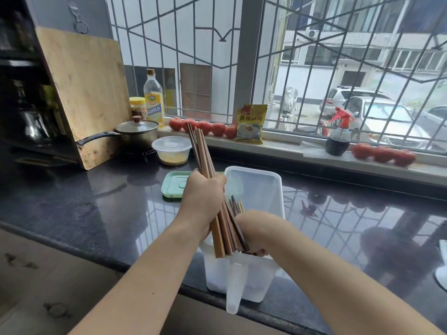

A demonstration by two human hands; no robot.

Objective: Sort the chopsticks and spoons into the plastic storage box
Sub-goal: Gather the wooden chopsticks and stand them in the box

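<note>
My left hand grips the chopsticks over the box; right hand curls round their lower ends, and a loose grip could spill them

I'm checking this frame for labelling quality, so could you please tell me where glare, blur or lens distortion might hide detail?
Head view: daylight from the window mirrors the grille onto the glossy dark countertop, washing out its surface; the wide-angle lens bows the frame edges; the dark shelf area at far left is underexposed and soft; the chopsticks, left hand and plastic storage box stay reasonably sharp.
</note>
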